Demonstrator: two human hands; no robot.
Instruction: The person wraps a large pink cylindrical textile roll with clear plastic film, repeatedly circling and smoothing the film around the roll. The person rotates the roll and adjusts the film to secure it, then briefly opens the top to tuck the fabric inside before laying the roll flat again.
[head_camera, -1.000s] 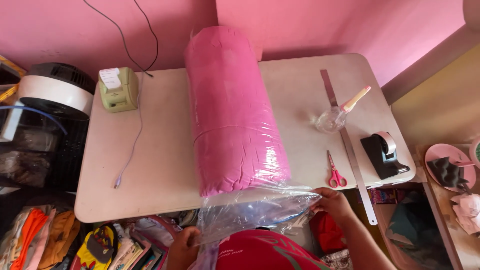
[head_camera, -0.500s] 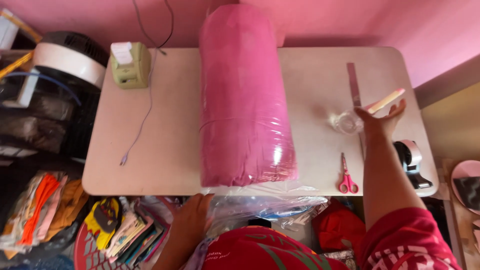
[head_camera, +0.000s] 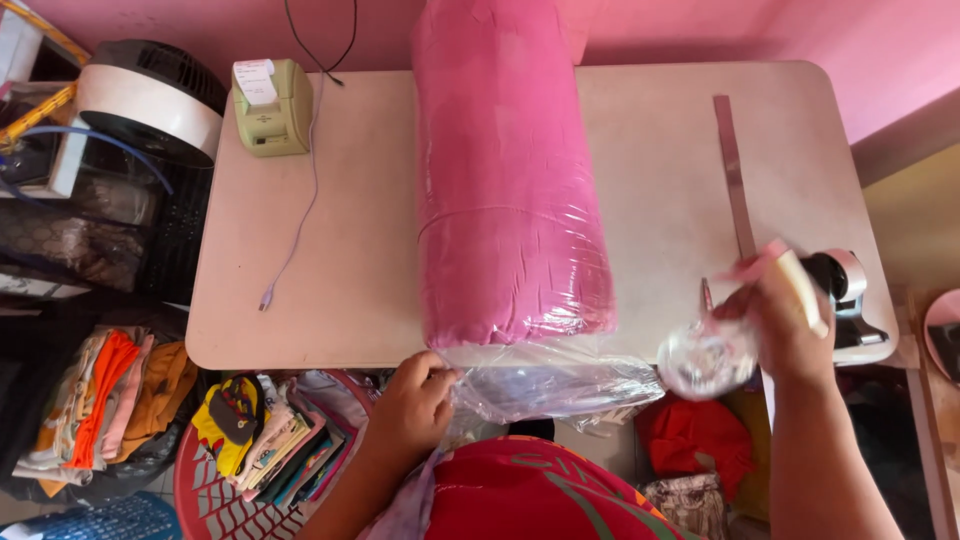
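Since half a second ago, the right hand (head_camera: 785, 320) has drawn back from the far right part of the table toward the near edge, and it now carries the small clear plastic roll (head_camera: 706, 360) and the cream stick with a pink tip (head_camera: 790, 275) that lay there before. Its fingers are curled shut around both; the clear roll hangs at the palm side, just over the table's near right edge, and the stick slants up past the knuckles. The left hand (head_camera: 415, 405) remains below the near edge, fingers bent and pinched on the loose clear plastic wrap (head_camera: 550, 385) that trails off the end of the big pink fabric roll (head_camera: 505, 170).

That pink roll lies lengthwise down the middle of the table (head_camera: 330, 250), its wrapped near end reaching the front edge and its far end running past the back edge. Just behind the right hand, at the right edge, sits a black tape dispenser (head_camera: 845, 290), partly hidden by the fingers. A long metal ruler (head_camera: 733, 170) runs from the hand toward the far right corner. Over at the far left corner stands a small pale green label printer (head_camera: 268, 105), and a thin lilac cable (head_camera: 300, 210) runs past it and trails toward the near left part of the table.
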